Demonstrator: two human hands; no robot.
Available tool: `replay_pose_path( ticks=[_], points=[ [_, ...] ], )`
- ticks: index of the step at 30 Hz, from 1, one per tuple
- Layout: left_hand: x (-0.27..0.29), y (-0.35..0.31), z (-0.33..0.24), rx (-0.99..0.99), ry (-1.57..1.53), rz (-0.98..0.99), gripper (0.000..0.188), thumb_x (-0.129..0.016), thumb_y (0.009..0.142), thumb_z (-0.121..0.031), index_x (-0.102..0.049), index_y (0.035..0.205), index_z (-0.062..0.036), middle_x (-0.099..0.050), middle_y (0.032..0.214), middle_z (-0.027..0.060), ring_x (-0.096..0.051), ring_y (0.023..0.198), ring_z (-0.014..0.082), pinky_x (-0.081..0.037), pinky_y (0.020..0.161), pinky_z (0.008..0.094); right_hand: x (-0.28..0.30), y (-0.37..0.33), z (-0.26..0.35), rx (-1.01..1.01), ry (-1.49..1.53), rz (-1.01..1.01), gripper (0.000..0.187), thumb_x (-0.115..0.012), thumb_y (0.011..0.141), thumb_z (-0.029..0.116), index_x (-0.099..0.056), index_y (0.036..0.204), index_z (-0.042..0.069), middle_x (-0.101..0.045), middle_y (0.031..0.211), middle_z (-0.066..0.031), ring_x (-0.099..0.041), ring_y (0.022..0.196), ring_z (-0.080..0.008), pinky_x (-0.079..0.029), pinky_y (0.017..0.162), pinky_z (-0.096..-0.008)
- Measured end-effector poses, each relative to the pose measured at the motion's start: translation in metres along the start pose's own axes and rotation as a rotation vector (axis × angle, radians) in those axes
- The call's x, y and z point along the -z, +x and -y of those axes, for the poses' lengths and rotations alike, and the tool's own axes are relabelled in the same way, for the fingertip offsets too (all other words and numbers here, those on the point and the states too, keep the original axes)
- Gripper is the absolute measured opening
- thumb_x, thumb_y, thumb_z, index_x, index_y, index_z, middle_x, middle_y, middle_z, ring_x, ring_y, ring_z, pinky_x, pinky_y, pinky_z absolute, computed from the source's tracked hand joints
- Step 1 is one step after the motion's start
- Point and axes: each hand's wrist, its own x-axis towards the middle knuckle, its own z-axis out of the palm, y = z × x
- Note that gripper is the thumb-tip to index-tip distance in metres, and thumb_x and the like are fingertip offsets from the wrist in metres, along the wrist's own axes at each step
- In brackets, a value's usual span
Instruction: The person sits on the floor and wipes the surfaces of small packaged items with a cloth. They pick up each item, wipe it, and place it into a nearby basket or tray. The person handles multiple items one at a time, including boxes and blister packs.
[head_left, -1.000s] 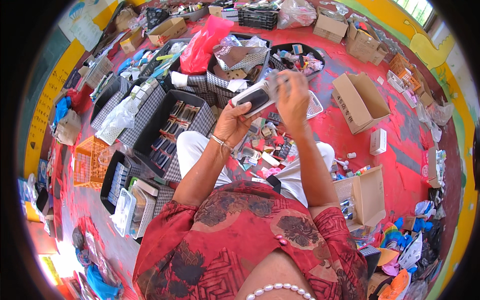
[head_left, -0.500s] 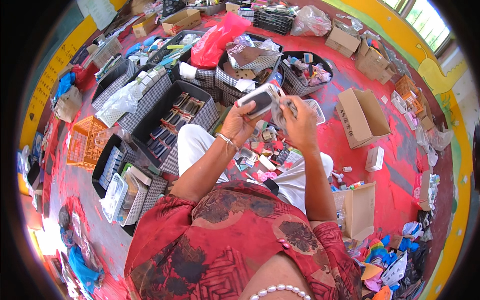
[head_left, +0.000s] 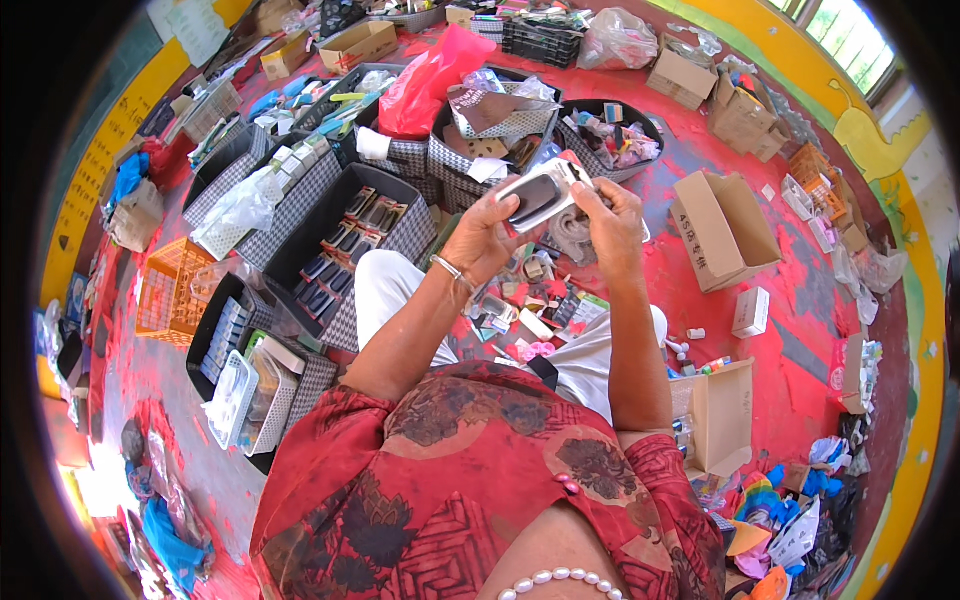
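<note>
Both hands are raised in front of me over a red floor. My left hand (head_left: 480, 235) grips the lower end of a small clear blister package (head_left: 540, 195) with a dark item inside. My right hand (head_left: 612, 222) holds its upper right end, fingers curled over the edge. A bangle sits on my left wrist. Below the hands, between my white-trousered legs, lies a heap of several small packaged items (head_left: 530, 305).
Checkered fabric bins (head_left: 345, 245) with sorted items stand to my left, beside an orange crate (head_left: 170, 290). A red plastic bag (head_left: 430, 75) lies behind. Open cardboard boxes (head_left: 720, 230) sit to the right, another box (head_left: 715, 415) near my right hip.
The package and both hands stay together, shifting slightly right in view. The right hand has moved from the top of the package to its right end.
</note>
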Motion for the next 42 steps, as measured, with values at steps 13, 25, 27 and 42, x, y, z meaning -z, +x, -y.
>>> replay_pose_path(
  ticks=[13, 25, 27, 42],
  points=[
    [-0.009, -0.002, -0.005, 0.137, 0.067, 0.135, 0.043, -0.051, 0.087, -0.032, -0.047, 0.121, -0.0061, -0.059, 0.101, 0.0149, -0.056, 0.079, 0.0155, -0.046, 0.062, 0.0271, 0.020, 0.031, 0.040, -0.239, 0.507, -0.209, 0.028, -0.061, 0.083, 0.027, -0.062, 0.080, 0.000, -0.058, 0.070, 0.0005, -0.050, 0.059, -0.0043, -0.039, 0.053, -0.0198],
    [0.003, 0.001, 0.002, 0.105, -0.447, 0.161, 0.037, -0.037, 0.092, -0.032, -0.047, 0.116, -0.0049, -0.052, 0.118, 0.0145, -0.048, 0.112, 0.0262, -0.040, 0.094, 0.0388, -0.063, -0.038, 0.053, 0.310, -0.022, 0.142, 0.016, -0.063, 0.074, 0.013, -0.055, 0.086, 0.005, -0.053, 0.084, -0.0104, -0.052, 0.080, -0.0309, -0.041, 0.072, -0.0390],
    [0.005, -0.001, 0.000, 0.179, -0.555, 0.281, 0.040, -0.036, 0.093, -0.031, -0.045, 0.118, -0.0023, -0.051, 0.120, 0.0145, -0.047, 0.113, 0.0263, -0.040, 0.094, 0.0409, -0.060, -0.036, 0.056, 0.402, -0.078, 0.112, 0.013, -0.061, 0.074, 0.010, -0.054, 0.084, 0.006, -0.052, 0.083, -0.0089, -0.051, 0.080, -0.0303, -0.041, 0.070, -0.0398],
    [0.011, 0.002, -0.013, 0.056, -0.593, 0.126, 0.045, -0.036, 0.092, -0.027, -0.038, 0.123, 0.0050, -0.047, 0.120, 0.0223, -0.051, 0.108, 0.0330, -0.045, 0.091, 0.0411, -0.051, -0.028, 0.058, 0.236, 0.115, 0.356, 0.010, -0.060, 0.078, 0.014, -0.058, 0.081, 0.004, -0.058, 0.078, -0.0112, -0.058, 0.073, -0.0253, -0.045, 0.069, -0.0331]
  ],
)
